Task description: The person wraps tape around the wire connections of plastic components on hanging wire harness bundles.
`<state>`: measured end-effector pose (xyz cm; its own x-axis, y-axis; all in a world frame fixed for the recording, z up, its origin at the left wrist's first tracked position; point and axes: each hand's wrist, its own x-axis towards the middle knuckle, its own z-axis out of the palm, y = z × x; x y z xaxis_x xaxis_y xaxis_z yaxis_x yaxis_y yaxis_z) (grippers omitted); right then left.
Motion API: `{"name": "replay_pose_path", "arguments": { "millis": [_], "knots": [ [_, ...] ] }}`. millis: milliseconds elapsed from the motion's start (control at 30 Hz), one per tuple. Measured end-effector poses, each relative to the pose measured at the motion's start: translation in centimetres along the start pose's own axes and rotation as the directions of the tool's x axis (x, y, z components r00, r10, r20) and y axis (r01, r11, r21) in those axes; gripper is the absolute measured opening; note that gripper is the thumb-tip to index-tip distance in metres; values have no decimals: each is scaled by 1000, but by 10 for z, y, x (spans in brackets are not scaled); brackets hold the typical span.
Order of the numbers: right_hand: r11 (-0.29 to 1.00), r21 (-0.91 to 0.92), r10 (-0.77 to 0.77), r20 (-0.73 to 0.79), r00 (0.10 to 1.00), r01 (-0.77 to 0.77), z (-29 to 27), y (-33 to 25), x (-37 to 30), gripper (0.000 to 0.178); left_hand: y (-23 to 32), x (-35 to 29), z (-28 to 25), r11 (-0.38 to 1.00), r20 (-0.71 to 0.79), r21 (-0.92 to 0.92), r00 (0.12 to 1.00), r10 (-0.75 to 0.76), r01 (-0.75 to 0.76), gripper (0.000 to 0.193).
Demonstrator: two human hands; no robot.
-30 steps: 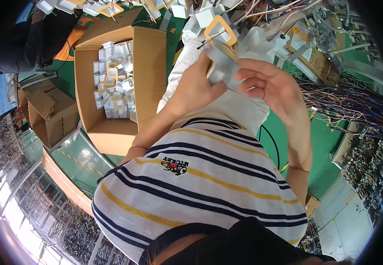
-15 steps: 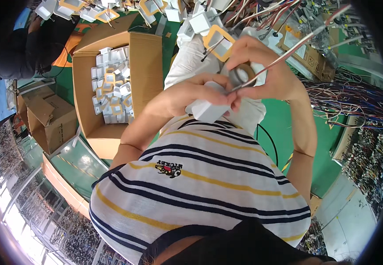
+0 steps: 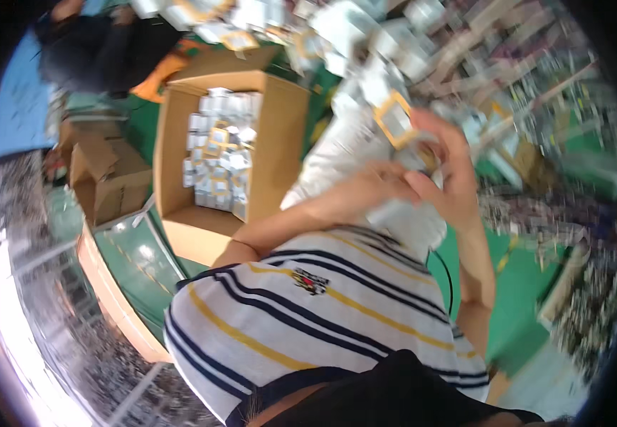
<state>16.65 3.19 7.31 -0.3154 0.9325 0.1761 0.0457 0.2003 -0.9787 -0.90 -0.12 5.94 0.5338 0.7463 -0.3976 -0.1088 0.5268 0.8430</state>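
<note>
Both my hands meet over my lap, smeared by motion. My left hand (image 3: 369, 186) is closed around a white box-shaped housing (image 3: 392, 215), which shows below its fingers. My right hand (image 3: 452, 160) curls around a roll of tape (image 3: 428, 153), and its thumb reaches to the left fingertips. What the fingertips pinch between them is too blurred to make out. Just beyond the right fingers sits a yellow-rimmed white frame (image 3: 395, 119), part of the pile ahead.
To the left stands an open cardboard box (image 3: 283, 142) holding several white housings (image 3: 219, 153). Farther left is a smaller carton (image 3: 113, 181). White parts (image 3: 344, 32) heap up ahead, with bundled wires (image 3: 550, 224) at the right. Another person (image 3: 105, 53) is at the far left.
The whole view has shifted and blurred, with the scene sliding right and down. My hands stay together; the left one now covers more of the housing.
</note>
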Motion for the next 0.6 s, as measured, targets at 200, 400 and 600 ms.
{"name": "replay_pose_path", "arguments": {
  "millis": [200,400,600],
  "knots": [
    [879,-471,19,199,980,78,-8,-11,-14,29,-17,-2,-15,796,-121,388,830,544,-465,8],
    [816,76,559,146,816,-572,-5,-52,-36,39,-14,-11,1,628,-209,537,632,746,-563,7],
    [956,-277,60,-141,988,-98,12,-9,-20,28,-24,5,14,978,298,-180,942,154,-103,18]
  ]
}}
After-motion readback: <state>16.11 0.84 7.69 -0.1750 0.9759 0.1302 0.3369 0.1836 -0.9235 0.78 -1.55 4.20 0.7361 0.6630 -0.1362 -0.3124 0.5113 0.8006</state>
